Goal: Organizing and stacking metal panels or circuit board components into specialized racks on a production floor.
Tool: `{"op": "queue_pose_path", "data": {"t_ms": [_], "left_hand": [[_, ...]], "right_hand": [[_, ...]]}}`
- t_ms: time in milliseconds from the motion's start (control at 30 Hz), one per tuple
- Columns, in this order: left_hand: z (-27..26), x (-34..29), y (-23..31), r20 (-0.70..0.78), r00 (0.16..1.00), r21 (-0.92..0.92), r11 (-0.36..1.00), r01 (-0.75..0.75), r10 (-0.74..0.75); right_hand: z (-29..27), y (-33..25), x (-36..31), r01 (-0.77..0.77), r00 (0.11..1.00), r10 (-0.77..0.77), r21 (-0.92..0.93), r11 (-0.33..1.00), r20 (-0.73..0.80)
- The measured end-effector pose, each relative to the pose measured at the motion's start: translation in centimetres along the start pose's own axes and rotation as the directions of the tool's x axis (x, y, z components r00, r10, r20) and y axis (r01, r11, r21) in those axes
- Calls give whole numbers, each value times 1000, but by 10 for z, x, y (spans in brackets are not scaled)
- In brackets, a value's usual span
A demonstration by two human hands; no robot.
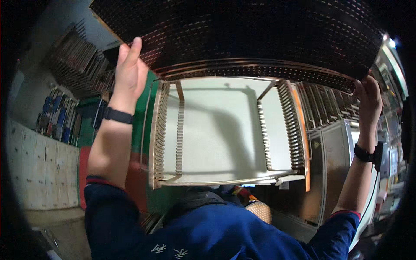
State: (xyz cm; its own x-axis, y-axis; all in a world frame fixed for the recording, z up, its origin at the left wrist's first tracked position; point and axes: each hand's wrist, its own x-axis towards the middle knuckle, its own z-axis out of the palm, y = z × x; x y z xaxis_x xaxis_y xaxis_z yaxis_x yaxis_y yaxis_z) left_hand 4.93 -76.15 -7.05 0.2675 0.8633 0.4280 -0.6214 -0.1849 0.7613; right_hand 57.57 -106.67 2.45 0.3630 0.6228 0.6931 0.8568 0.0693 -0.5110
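So, going from the left: racks of dark panels (82,56) are leaning against the wall up top, and some blue-handled items (56,115) are hanging lower down, above pale lockers (41,173).

The left hand (128,73) is reaching up with the fingers stretched out and pressing flat against the near-left edge of a big dark perforated panel (242,34). It's holding that side by contact rather than clenching, and a black wristband (115,115) is sitting on the wrist. A dark blue sleeve (108,208) is covering the forearm lower down.

The perforated panel is filling the whole top of the view, spanning from one hand to the other, raised above a slotted rack frame (162,130). That frame is standing open with comb-like slotted rails running down both sides and a pale surface (221,130) showing inside it. The panel's near edge is hanging just above the frame's top.

Over on the right, the right hand (368,97) is gripping the panel's right corner, fingers curling around the edge. A black watch-like band (366,154) is strapped on that wrist, and grey machine cabinets (333,164) are standing behind it.
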Motion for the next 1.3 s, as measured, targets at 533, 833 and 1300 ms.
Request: {"op": "queue_pose_path", "data": {"t_ms": [533, 833, 1300], "left_hand": [[-30, 22, -105, -210, 970, 188, 978, -85, 125], [-42, 18, -100, -99, 976, 349, 925, -148, 194], [-39, 7, -103, -370, 919, 347, 938, -2, 139]], "right_hand": [[174, 108, 1, -94, 982, 119, 175, 980, -143], [168, 127, 22, -77, 996, 83, 160, 984, -29], [198, 64, -39, 189, 953, -111, -264, 946, 283]]}}
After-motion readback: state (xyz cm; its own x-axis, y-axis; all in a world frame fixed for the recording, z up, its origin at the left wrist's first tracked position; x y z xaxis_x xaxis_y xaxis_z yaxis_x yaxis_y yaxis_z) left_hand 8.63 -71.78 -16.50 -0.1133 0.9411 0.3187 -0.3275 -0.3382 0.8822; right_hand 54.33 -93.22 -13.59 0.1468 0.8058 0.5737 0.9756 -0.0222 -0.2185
